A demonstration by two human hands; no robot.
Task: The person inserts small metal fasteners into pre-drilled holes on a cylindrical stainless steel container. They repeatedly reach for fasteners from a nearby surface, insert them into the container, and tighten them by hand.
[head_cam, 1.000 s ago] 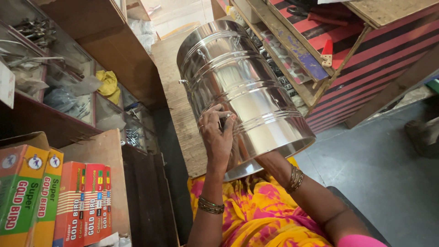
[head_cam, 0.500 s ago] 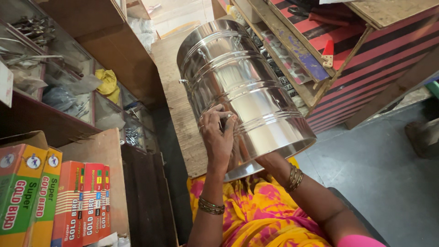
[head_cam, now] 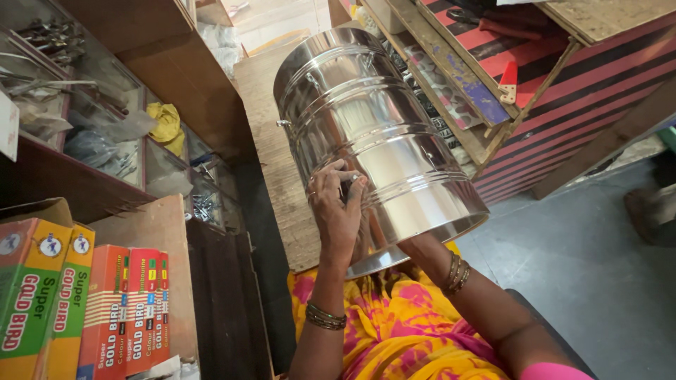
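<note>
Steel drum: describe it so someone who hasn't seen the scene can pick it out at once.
Find the wooden board running up the middle. The steel drum lies tilted on it, open end toward the person's lap, left hand pressed on its side. It is the only large shiny ribbed cylinder; the neighbours are the wooden shelves and colourful cartons.

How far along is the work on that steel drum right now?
Already done: the steel drum lies tilted on the wooden board, open end toward the person. In hand: the left hand presses a small dark object, too small to identify, against the drum's outer wall, while the right arm reaches inside, hand hidden. What is left cannot be judged from this view.
</note>
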